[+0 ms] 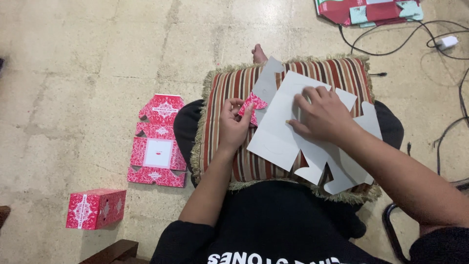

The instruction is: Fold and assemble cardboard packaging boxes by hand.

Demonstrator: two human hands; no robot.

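Observation:
A flat die-cut cardboard box blank [278, 139] lies grey side up on a striped cushion [229, 93] across my lap. My left hand [234, 122] pinches one of its flaps [254, 103], folded over so its red patterned side shows. My right hand [322, 115] presses flat on the middle of the blank with fingers spread.
On the concrete floor to the left lie another flat red patterned box blank [159, 142] and a folded red box [95, 209]. More red blanks [371, 11] lie at the top right beside black cables [405, 41] and a white charger [447, 42]. A bare foot [259, 53] shows behind the cushion.

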